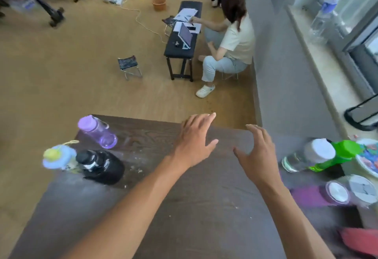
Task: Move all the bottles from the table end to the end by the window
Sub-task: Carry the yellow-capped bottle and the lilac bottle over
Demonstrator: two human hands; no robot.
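Head: purple bottle (97, 131) beyond left hand (192, 142)

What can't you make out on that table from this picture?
- Head view: the blue bottle is motion-blurred and partly behind the black bottle.
- The purple bottle by the window is smeared; its shape is unclear.
- The red object is cut by the frame's edge.
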